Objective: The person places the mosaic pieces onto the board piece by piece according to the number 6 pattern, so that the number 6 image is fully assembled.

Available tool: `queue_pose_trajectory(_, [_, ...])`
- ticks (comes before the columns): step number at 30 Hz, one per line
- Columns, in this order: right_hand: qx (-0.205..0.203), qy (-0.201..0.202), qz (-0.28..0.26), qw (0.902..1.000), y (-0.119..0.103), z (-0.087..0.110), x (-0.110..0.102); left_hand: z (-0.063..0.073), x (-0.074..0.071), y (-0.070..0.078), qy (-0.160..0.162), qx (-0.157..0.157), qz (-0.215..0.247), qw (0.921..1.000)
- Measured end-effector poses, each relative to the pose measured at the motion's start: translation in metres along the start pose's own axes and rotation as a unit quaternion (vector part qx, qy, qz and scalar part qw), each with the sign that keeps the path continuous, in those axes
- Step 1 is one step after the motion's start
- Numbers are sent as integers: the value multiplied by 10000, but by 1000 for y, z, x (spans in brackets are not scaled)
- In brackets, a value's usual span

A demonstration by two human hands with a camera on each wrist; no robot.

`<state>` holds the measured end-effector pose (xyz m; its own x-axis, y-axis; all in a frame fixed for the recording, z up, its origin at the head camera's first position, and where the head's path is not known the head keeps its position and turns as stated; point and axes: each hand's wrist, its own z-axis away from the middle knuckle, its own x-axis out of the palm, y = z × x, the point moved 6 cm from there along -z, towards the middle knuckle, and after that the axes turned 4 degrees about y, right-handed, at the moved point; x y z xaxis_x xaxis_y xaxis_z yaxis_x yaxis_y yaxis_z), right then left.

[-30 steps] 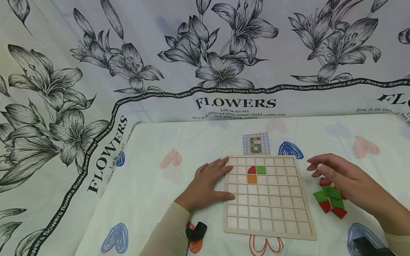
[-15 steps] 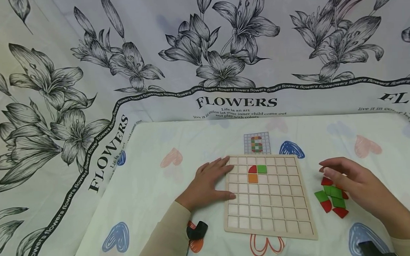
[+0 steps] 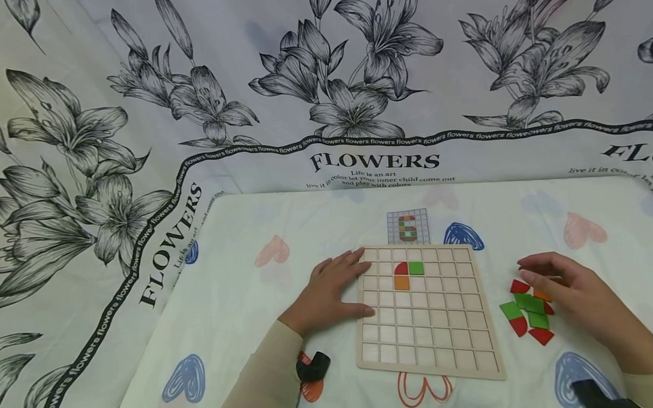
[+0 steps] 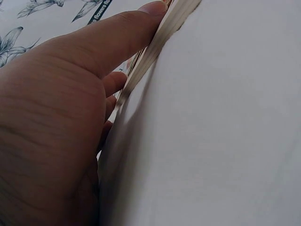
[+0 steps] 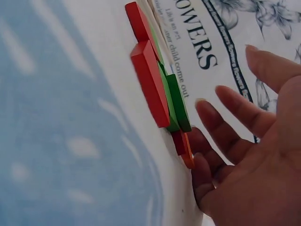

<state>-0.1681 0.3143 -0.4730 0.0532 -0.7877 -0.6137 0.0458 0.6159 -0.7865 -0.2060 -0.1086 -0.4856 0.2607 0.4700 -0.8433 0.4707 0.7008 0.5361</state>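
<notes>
A pale wooden grid board (image 3: pixel 428 332) lies on the table. Set in its upper cells are a red rounded tile (image 3: pixel 401 268), a green square tile (image 3: pixel 416 268) and an orange tile (image 3: pixel 402 283). My left hand (image 3: pixel 326 294) rests along the board's left edge, fingers spread, thumb (image 4: pixel 117 40) on the rim. To the right of the board is a small pile of red, green and orange tiles (image 3: pixel 530 305). Over the far right side of that pile hovers my right hand (image 3: pixel 575 294), its fingers loosely bent around nothing, close to an orange tile (image 5: pixel 187 153) in the right wrist view.
Just behind the board lies a small printed grid card (image 3: pixel 408 227) with a coloured pattern. The tablecloth (image 3: pixel 245 339) has printed hearts, and a flower-printed cloth (image 3: pixel 280 115) hangs behind. Black straps (image 3: pixel 313 368) show at both wrists.
My right hand has moved rightward, away from the board to the far side of the pile, uncovering more tiles. The left hand and the tiles on the board stay as they were.
</notes>
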Motion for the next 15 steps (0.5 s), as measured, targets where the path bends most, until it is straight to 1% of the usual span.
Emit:
queue_pose_trajectory(5, [-228, -305, -124, 9992, 8, 0, 6, 0, 1, 1, -20, -51, 30, 10000])
queue_pose_trajectory(8, [-357, -440, 38, 9984, 10, 1, 10, 0, 1, 0, -51, -61, 50, 10000])
queue_pose_trajectory(10, [-468, -460, 204, 9976, 11, 0, 11, 0, 2, -1, -49, -59, 72, 9999])
queue_pose_trajectory(12, [-636, -518, 310, 9962, 10, 0, 13, 0, 2, -2, -45, -63, 80, 9999])
queue_pose_trajectory(15, [-1094, -513, 251, 9924, 6, 0, 13, 0, 2, -2, -38, -51, 75, 10000])
